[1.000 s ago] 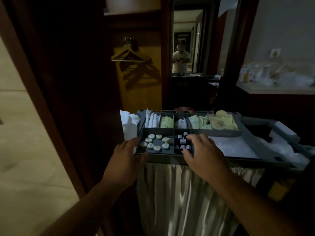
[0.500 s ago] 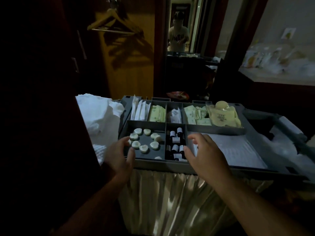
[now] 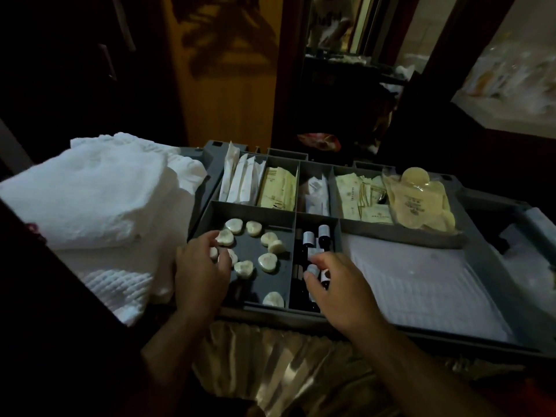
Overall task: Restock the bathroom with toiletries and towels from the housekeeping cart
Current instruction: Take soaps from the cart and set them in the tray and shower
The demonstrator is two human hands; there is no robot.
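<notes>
Head view. Judged step: picking toiletries from the cart tray (image 3: pixel 391 233). The left hand (image 3: pixel 200 273) pinches a soap (image 3: pixel 214 253) in the near-left compartment. The right hand (image 3: pixel 341 285) pinches a small bottle (image 3: pixel 313 269) in the adjacent compartment. Folded towels (image 3: pixel 99 200) lie beside the tray. Next move: lift both items clear.

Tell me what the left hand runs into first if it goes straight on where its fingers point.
The left hand points into the soap compartment; its fingers would first meet the heart-shaped soap right at their tips, if not touching already; depth is unclear.
</notes>
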